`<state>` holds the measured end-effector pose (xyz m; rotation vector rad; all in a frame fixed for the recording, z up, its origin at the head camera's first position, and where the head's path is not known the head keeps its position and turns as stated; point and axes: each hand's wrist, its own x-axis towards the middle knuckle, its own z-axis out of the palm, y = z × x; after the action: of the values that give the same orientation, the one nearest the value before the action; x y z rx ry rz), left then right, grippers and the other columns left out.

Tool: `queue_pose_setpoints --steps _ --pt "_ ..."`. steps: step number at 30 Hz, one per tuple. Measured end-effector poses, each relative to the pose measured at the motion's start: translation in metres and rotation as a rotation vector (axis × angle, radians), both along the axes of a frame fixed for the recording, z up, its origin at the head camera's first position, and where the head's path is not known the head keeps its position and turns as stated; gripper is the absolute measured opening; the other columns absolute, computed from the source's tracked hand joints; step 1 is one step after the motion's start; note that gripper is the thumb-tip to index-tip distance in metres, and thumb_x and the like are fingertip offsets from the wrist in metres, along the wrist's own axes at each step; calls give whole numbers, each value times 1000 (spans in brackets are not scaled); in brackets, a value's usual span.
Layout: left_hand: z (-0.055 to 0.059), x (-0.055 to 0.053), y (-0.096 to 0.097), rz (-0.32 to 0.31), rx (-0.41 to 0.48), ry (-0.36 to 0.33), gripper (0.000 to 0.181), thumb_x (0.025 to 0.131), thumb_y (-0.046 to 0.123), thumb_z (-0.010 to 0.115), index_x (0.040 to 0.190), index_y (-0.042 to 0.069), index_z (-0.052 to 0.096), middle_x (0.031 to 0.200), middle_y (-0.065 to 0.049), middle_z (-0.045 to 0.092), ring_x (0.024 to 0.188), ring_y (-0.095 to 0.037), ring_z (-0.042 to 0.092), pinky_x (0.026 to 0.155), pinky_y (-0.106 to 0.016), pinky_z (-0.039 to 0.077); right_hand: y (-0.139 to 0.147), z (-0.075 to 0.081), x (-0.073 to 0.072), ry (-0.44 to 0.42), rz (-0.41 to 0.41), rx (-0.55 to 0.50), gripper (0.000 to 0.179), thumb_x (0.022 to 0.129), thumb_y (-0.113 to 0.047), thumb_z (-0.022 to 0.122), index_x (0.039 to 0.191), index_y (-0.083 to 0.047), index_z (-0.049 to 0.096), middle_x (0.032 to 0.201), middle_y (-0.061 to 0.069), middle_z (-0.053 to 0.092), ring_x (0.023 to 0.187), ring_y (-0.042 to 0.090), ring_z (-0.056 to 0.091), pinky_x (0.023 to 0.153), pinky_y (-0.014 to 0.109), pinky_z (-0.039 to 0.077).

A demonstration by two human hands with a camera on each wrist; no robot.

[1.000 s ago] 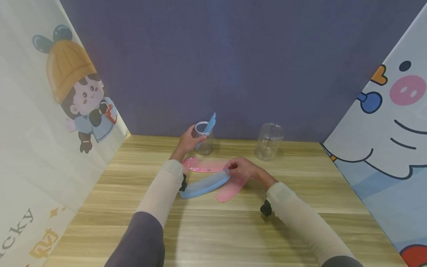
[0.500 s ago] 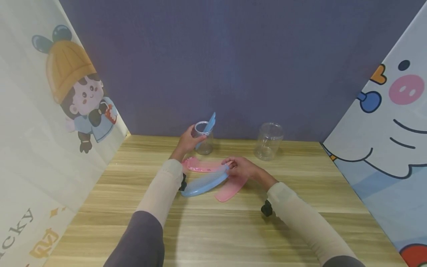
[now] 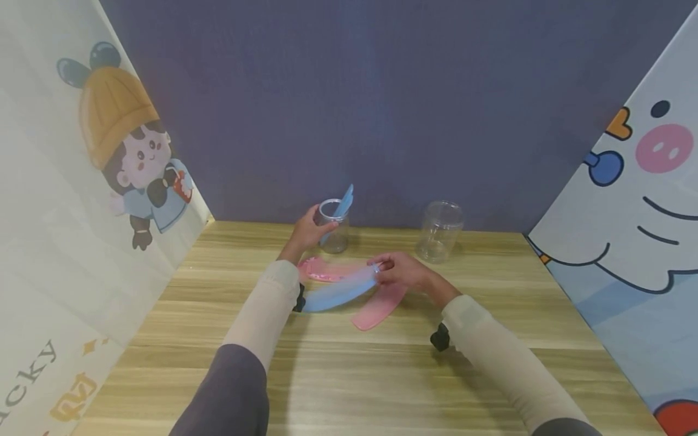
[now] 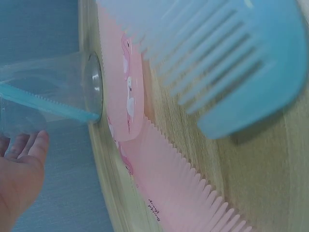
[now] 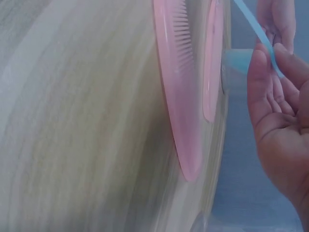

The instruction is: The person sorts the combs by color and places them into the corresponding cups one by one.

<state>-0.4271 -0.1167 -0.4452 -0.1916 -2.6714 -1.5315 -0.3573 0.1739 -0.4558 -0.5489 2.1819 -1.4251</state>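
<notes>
My right hand pinches one end of a light blue comb between thumb and fingers. That comb hangs over the table, and in the left wrist view its toothed end fills the upper right. My left hand grips a clear jar from its left side, thumb across the front. Inside the jar leans another blue comb, its top above the rim. Two pink combs lie on the table: one with flamingo prints behind the held comb, the other below my right hand.
A second clear jar stands at the back right of the wooden table. Behind the table rises a dark blue wall. Printed panels flank both sides, a cartoon child on the left one.
My right hand has lifted the blue comb off the table, raising it slightly and moving it a little right. The left hand stays on its jar.
</notes>
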Motion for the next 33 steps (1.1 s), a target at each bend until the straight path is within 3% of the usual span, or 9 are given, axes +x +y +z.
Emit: queue_pose_setpoints --steps 8,11,17,27,33 --pt "1 1 0 2 2 -10 89 91 46 74 160 12 30 159 -20 42 145 -38 43 121 -52 39 5 7 -4 -6 -30 -20 46 96 0 66 140 10 53 99 10 71 86 25 75 90 51 62" --pt "0 1 1 9 3 -10 89 91 46 74 160 12 30 159 -20 43 145 -38 44 121 -51 39 8 14 -7 -9 -32 -32 45 97 0 64 140 10 53 101 9 69 87 22 74 92 54 60" --pt "-1 0 2 18 6 -13 90 90 47 75 160 13 31 158 -19 44 144 -37 44 121 -51 38 14 34 -14 -9 -55 -49 45 98 1 63 141 9 52 98 5 67 84 12 73 86 39 64" --pt "-1 -2 1 15 -4 -18 90 90 47 75 160 14 31 159 -18 43 144 -38 45 120 -53 39 27 60 -23 16 -127 -61 48 96 1 65 142 8 52 100 3 68 82 12 74 86 42 64" --pt "-2 -2 1 11 -2 -17 90 89 46 75 160 13 31 159 -18 43 144 -37 45 120 -52 38 35 79 -28 50 -178 -49 46 96 1 65 141 6 54 96 2 70 81 14 73 77 30 65"
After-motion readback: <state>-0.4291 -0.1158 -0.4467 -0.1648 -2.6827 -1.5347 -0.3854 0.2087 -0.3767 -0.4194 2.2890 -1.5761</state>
